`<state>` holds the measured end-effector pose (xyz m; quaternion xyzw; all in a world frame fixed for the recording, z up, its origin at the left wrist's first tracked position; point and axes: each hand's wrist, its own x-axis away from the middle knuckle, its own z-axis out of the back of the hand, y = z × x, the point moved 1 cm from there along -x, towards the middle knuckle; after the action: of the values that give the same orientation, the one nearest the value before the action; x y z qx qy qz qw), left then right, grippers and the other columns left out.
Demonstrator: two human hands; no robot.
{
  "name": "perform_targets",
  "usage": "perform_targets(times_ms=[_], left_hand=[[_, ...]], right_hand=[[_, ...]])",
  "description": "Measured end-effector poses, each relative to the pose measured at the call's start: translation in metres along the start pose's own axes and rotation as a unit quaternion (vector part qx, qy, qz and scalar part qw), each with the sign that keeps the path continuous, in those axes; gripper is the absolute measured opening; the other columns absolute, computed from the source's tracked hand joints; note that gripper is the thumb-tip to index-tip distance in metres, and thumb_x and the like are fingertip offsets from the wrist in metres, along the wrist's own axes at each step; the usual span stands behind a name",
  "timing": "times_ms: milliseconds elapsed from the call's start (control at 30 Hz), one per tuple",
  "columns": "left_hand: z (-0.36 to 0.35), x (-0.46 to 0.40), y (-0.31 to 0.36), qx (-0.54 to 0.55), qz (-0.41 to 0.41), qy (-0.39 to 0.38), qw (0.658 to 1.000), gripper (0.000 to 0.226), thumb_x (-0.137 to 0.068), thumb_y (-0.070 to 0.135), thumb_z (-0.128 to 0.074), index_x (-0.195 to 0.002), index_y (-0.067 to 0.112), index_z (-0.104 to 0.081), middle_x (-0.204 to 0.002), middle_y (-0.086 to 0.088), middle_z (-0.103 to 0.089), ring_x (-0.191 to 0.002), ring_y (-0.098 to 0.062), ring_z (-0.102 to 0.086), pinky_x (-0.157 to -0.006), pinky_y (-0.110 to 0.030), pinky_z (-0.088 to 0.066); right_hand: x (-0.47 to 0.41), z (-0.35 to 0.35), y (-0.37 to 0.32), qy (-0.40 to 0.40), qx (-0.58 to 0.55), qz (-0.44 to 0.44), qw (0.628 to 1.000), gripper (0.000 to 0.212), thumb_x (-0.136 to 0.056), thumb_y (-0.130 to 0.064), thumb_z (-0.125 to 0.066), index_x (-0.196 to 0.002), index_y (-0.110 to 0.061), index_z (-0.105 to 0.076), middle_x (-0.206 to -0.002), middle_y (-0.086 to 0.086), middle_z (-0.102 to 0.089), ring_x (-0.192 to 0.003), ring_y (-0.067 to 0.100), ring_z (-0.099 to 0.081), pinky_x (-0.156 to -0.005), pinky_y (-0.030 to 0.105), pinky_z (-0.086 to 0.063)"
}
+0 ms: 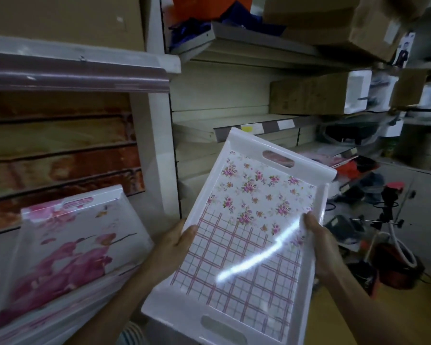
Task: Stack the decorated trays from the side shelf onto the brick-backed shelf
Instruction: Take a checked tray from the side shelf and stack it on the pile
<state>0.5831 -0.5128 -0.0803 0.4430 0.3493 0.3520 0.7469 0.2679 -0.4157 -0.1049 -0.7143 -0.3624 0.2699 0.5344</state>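
Fingers (189, 232) — on tray (246, 232) edges

Up top I see brown cardboard boxes (339, 21) beside orange and blue bags (209, 13). Far right, a long carton (309, 97) sits on a shelf; down on the floor, a red-and-black appliance (396, 267) and tangled gear.

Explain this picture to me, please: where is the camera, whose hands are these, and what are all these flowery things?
No machine here: a person wears one camera on the head, looking down at their own hands. The left hand and right hand grip the long sides of a white plastic tray with small pink flowers and a checked pattern. At left, white trays printed with large pink orchids lean against the brick-patterned back panel of a shelf. Cardboard boxes sit on the side shelves behind.
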Motion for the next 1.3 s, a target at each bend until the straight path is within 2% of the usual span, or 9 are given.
perform_targets(times_ms=[67, 167, 300, 433, 500, 767, 967, 1167, 1300], left_hand=[[0.015, 0.012, -0.003, 0.0, -0.006, 0.026, 1.0, 0.019, -0.1, 0.036, -0.043, -0.114, 0.039, -0.056, -0.097, 0.014, -0.074, -0.084, -0.011, -0.074, -0.061, -0.022, -0.059], [0.042, 0.031, -0.004, -0.028, -0.01, 0.082, 0.996, 0.019, -0.101, 0.033, -0.044, -0.111, 0.037, -0.059, -0.095, 0.016, -0.074, -0.082, -0.008, -0.074, -0.06, -0.019, -0.058], [0.078, 0.061, -0.002, -0.056, -0.007, 0.143, 0.988, 0.019, -0.101, 0.033, -0.043, -0.106, 0.038, -0.061, -0.094, 0.017, -0.074, -0.081, -0.005, -0.073, -0.059, -0.016, -0.056], [0.114, 0.088, -0.001, -0.077, 0.016, 0.21, 0.975, 0.021, -0.101, 0.036, -0.043, -0.102, 0.036, -0.064, -0.092, 0.024, -0.072, -0.078, 0.003, -0.07, -0.053, -0.01, -0.051], [0.132, 0.098, -0.004, -0.083, 0.035, 0.238, 0.967, 0.023, -0.1, 0.039, -0.044, -0.105, 0.036, -0.066, -0.093, 0.023, -0.073, -0.081, 0.002, -0.07, -0.062, -0.014, -0.052], [0.187, 0.117, -0.012, -0.032, 0.076, 0.341, 0.937, 0.021, -0.1, 0.036, -0.046, -0.093, 0.038, -0.067, -0.078, 0.03, -0.072, -0.073, 0.012, -0.067, -0.063, -0.014, -0.045], [0.22, 0.105, -0.03, 0.007, 0.1, 0.402, 0.91, 0.019, -0.101, 0.031, -0.046, -0.101, 0.023, -0.064, -0.084, 0.019, -0.065, -0.076, 0.004, -0.059, -0.06, -0.014, -0.04], [0.238, 0.094, -0.053, -0.024, 0.124, 0.429, 0.894, 0.025, -0.098, 0.025, -0.054, -0.115, 0.007, -0.053, -0.096, -0.002, -0.063, -0.077, -0.008, -0.058, -0.057, -0.024, -0.042], [0.245, 0.094, -0.067, -0.045, 0.147, 0.422, 0.893, 0.024, -0.095, 0.019, -0.059, -0.114, 0.014, -0.046, -0.095, 0.001, -0.061, -0.076, -0.008, -0.059, -0.054, -0.022, -0.043]], right_hand=[[0.003, -0.02, 0.0, -0.028, -0.001, 0.001, 1.0, 0.051, -0.092, -0.047, -0.056, -0.115, -0.002, -0.061, -0.083, 0.015, -0.061, -0.07, 0.03, -0.058, -0.072, 0.043, -0.051], [0.012, -0.056, -0.001, -0.053, -0.012, -0.006, 0.999, 0.047, -0.093, -0.047, -0.055, -0.12, -0.01, -0.064, -0.121, 0.026, -0.064, -0.11, 0.051, -0.058, -0.099, 0.06, -0.046], [0.017, -0.105, 0.003, -0.113, -0.04, -0.008, 0.993, 0.045, -0.094, -0.043, -0.054, -0.123, -0.01, -0.063, -0.117, 0.016, -0.069, -0.096, 0.032, -0.068, -0.087, 0.046, -0.053], [0.016, -0.154, 0.007, -0.187, -0.083, -0.05, 0.977, 0.043, -0.094, -0.039, -0.057, -0.124, -0.009, -0.062, -0.119, 0.019, -0.068, -0.109, 0.041, -0.065, -0.1, 0.059, -0.045], [0.017, -0.18, 0.007, -0.212, -0.085, -0.055, 0.972, 0.043, -0.094, -0.038, -0.058, -0.125, -0.01, -0.062, -0.119, 0.017, -0.069, -0.108, 0.039, -0.066, -0.098, 0.057, -0.047], [0.035, -0.262, 0.009, -0.288, -0.023, -0.036, 0.957, 0.027, -0.094, -0.029, -0.06, -0.12, -0.02, -0.064, -0.106, 0.004, -0.075, -0.094, 0.024, -0.073, -0.071, 0.037, -0.061], [0.039, -0.289, 0.019, -0.331, 0.079, -0.004, 0.94, 0.033, -0.09, -0.023, -0.065, -0.123, -0.022, -0.062, -0.116, 0.005, -0.071, -0.104, 0.023, -0.069, -0.093, 0.043, -0.054], [0.032, -0.31, 0.03, -0.334, 0.128, 0.008, 0.934, 0.032, -0.088, -0.004, -0.062, -0.113, -0.023, -0.068, -0.107, -0.003, -0.074, -0.098, 0.014, -0.069, -0.081, 0.026, -0.056], [0.025, -0.322, 0.045, -0.342, 0.185, 0.015, 0.921, 0.035, -0.091, -0.006, -0.059, -0.123, -0.02, -0.064, -0.106, -0.005, -0.071, -0.099, 0.012, -0.066, -0.084, 0.026, -0.052]])
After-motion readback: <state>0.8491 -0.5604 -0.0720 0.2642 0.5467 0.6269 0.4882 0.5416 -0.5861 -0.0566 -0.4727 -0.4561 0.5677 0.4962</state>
